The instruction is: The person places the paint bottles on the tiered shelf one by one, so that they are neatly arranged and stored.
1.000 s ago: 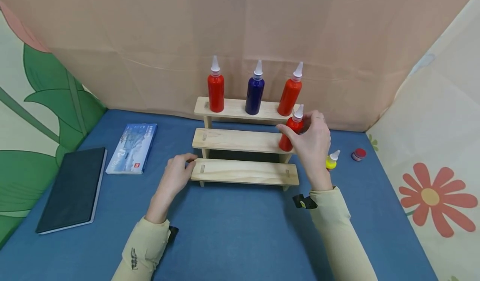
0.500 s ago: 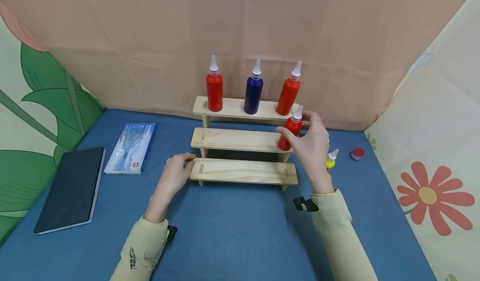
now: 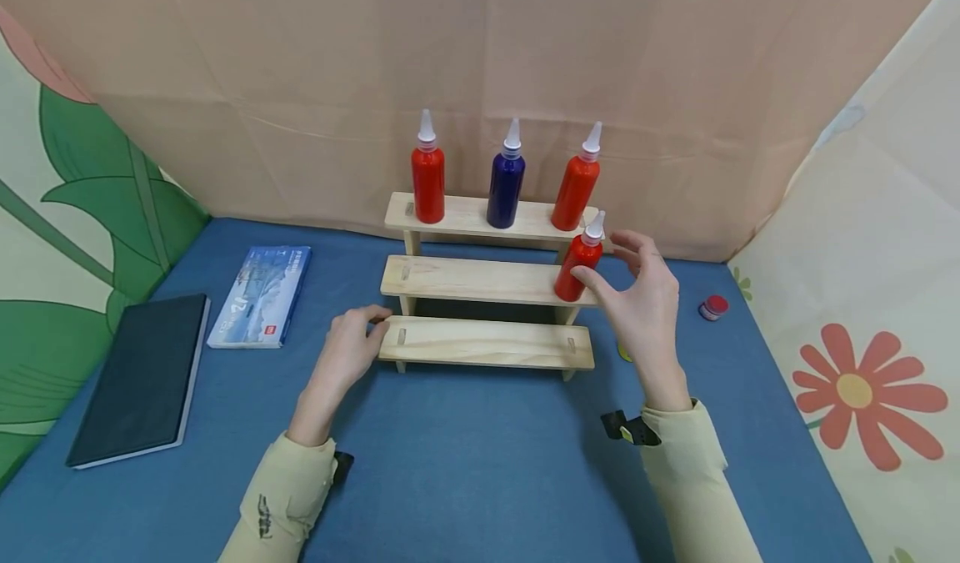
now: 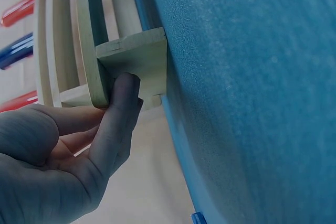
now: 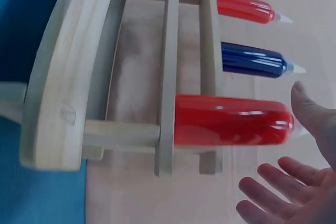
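A three-tier wooden display rack (image 3: 472, 280) stands on the blue cloth. My left hand (image 3: 351, 348) pinches the left end of its lowest board, thumb and fingers on either side in the left wrist view. On the middle tier, at the right end, a red squeeze bottle (image 3: 576, 269) with a white pointed cap stands upright. Beside it is my right hand (image 3: 647, 304), fingers spread and apart from the bottle (image 5: 231, 120) in the right wrist view. The top tier carries a red bottle (image 3: 428, 186), a dark blue bottle (image 3: 506, 189) and another red bottle (image 3: 576, 193).
Right of the rack, a yellow bottle (image 3: 624, 352) is mostly hidden by my right hand. A small jar with a red lid (image 3: 713, 307) sits further right. On the left lie a blue-and-white boxed book (image 3: 260, 298) and a dark notebook (image 3: 139, 379). A beige curtain hangs behind.
My right hand has let go of the red bottle on the middle tier and drawn back to the right, now covering most of the yellow bottle. My left hand keeps its hold on the rack.
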A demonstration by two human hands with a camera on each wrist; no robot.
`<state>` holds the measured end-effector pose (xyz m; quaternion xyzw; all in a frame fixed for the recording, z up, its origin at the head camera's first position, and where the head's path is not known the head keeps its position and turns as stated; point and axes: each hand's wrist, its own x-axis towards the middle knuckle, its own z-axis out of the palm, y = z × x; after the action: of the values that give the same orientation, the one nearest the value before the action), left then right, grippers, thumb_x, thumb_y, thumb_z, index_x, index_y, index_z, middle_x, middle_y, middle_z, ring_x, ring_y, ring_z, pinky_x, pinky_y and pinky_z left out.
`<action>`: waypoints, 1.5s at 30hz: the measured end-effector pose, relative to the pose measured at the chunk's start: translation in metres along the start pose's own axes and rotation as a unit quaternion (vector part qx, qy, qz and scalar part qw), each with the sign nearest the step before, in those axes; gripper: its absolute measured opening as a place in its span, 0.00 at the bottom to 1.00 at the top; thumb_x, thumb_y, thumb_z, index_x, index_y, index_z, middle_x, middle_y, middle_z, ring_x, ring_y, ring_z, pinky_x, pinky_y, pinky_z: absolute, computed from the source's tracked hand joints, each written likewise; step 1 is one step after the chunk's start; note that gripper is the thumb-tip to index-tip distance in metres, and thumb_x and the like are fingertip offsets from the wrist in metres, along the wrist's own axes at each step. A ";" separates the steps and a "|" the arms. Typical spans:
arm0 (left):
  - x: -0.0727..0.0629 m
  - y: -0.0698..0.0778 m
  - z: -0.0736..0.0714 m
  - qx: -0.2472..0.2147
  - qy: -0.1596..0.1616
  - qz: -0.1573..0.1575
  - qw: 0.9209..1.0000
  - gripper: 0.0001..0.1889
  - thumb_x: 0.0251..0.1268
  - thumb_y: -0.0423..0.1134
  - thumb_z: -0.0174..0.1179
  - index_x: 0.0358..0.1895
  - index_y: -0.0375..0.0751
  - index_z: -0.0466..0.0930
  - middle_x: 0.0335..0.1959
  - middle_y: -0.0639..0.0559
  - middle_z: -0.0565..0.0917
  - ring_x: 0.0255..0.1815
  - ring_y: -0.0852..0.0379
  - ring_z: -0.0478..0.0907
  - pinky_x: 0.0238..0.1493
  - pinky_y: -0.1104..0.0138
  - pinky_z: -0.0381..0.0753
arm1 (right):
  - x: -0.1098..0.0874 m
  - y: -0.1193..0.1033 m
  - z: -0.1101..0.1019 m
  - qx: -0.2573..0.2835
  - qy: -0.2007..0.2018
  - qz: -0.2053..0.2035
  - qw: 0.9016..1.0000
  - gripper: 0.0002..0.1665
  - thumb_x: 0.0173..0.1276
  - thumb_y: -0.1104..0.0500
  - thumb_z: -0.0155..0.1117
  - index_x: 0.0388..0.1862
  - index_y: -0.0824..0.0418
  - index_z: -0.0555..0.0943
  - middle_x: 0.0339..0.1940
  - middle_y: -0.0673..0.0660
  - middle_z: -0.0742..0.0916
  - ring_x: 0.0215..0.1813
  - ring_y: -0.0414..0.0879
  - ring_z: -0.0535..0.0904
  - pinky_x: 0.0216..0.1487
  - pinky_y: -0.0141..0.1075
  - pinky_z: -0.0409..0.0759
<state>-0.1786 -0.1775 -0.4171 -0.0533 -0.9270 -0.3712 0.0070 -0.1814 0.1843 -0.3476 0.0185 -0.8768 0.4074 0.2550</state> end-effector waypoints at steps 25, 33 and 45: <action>-0.001 0.001 0.000 -0.008 -0.001 -0.006 1.000 0.15 0.81 0.27 0.54 0.62 0.21 0.82 0.58 0.25 0.84 0.17 0.56 0.63 0.21 0.64 0.62 | -0.039 0.038 -0.068 -0.039 0.046 0.077 0.995 0.38 0.71 0.53 0.80 0.75 0.60 0.75 0.68 0.61 0.85 0.69 0.58 0.80 0.71 0.52 0.75; -0.001 0.000 0.000 -0.011 -0.003 -0.005 1.000 0.16 0.81 0.27 0.54 0.62 0.21 0.82 0.58 0.25 0.84 0.18 0.56 0.64 0.22 0.64 0.62 | -0.049 0.064 -0.074 -0.040 0.041 0.098 0.993 0.38 0.72 0.57 0.78 0.76 0.63 0.74 0.70 0.61 0.83 0.69 0.60 0.80 0.73 0.47 0.73; -0.002 0.000 0.000 -0.014 -0.003 0.001 1.000 0.15 0.81 0.26 0.54 0.62 0.20 0.82 0.57 0.25 0.84 0.16 0.57 0.62 0.21 0.65 0.62 | -0.049 0.092 -0.071 0.014 -0.048 0.129 0.990 0.41 0.76 0.54 0.74 0.81 0.61 0.67 0.77 0.59 0.77 0.75 0.59 0.74 0.75 0.54 0.69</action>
<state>-0.1771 -0.1777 -0.4179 -0.0555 -0.9216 -0.3840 0.0038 -0.1304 0.2888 -0.3965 -0.0715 -0.8776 0.4472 0.1574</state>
